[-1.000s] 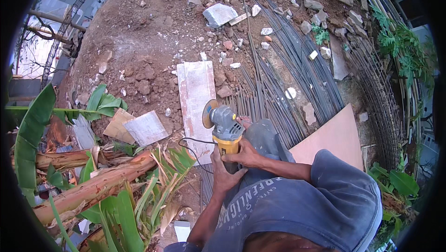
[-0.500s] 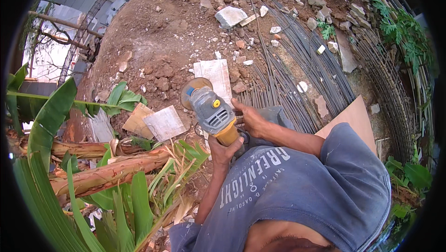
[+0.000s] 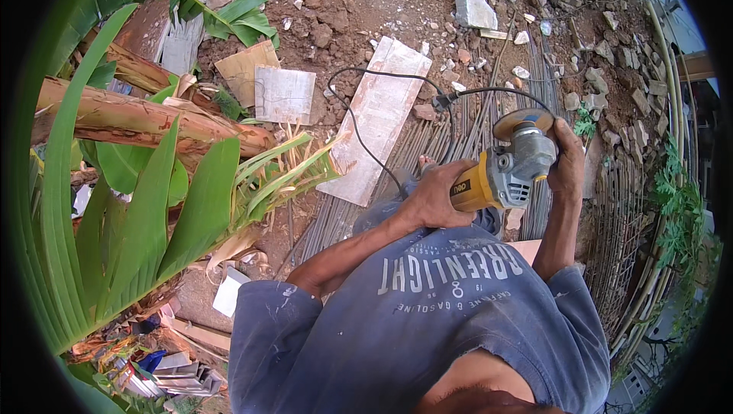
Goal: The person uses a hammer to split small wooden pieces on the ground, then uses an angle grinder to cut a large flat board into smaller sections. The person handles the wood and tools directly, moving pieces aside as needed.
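A yellow-and-grey angle grinder (image 3: 498, 179) is held sideways above my lap. My left hand (image 3: 439, 196) is wrapped round its yellow body near the tail. My right hand (image 3: 566, 156) is closed at the head end, fingers gripping the edge of the round disc (image 3: 510, 122), which faces away from me. A black cord runs in loops past a plug connection (image 3: 444, 99) over the pale dusty plank (image 3: 378, 109) and steel rods (image 3: 408, 151). The far side of the disc and some of my fingertips are hidden.
Banana leaves (image 3: 137, 231) and a fallen trunk (image 3: 153, 120) crowd the left. Broken boards (image 3: 282, 95) lie on the soil beyond. Concrete rubble (image 3: 475, 11) is scattered at the top; rebar mesh (image 3: 611, 223), long poles and green plants (image 3: 672, 223) line the right.
The grinder has swung to the right and turned nearly horizontal. My right hand has moved up to its disc; my left remains on the body. The view has turned, revealing more leaves and cord.
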Demonstrator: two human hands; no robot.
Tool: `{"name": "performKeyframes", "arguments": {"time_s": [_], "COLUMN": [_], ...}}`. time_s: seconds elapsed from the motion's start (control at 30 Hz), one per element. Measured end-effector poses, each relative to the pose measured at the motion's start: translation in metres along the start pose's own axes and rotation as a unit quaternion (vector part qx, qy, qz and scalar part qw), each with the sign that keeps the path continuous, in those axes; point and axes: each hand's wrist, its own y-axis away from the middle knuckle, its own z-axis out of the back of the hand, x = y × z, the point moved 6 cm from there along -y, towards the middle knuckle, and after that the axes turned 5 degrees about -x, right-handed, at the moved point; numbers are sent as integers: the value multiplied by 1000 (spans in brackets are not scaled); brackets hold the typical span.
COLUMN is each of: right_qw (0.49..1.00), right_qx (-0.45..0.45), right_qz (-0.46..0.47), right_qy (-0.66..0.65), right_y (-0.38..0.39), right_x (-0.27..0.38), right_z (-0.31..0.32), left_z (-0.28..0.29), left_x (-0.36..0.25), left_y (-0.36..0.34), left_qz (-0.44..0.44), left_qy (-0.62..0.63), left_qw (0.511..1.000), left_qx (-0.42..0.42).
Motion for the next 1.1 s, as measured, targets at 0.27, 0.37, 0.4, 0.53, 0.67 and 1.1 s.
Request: {"name": "performKeyframes", "arguments": {"time_s": [0.27, 0.37, 0.4, 0.53, 0.67, 1.1], "right_qw": [992, 959, 958, 973, 934, 860], "right_qx": [-76, -156, -137, -183, -242, -497], "right_qz": [-97, -96, -102, -11, 228, 115], "right_qy": [22, -216, -232, -140, 128, 5], "right_y": [50, 64, 66, 66, 25, 55], "right_x": [-80, -98, -106, -104, -91, 1], "right_z": [67, 77, 75, 79, 218, 424], "left_z": [21, 24, 16, -32, -68, -166], "left_x": [2, -1, -7, -12, -32, -35], "left_y": [1, 9, 5, 1, 2, -119], "left_qz": [47, 69, 50, -9, -27, -58], "left_qy": [140, 166, 166, 92, 25, 53], "left_qw": [989, 983, 984, 995, 993, 986], "left_qx": [-25, -36, -34, 25, 114, 145]}}
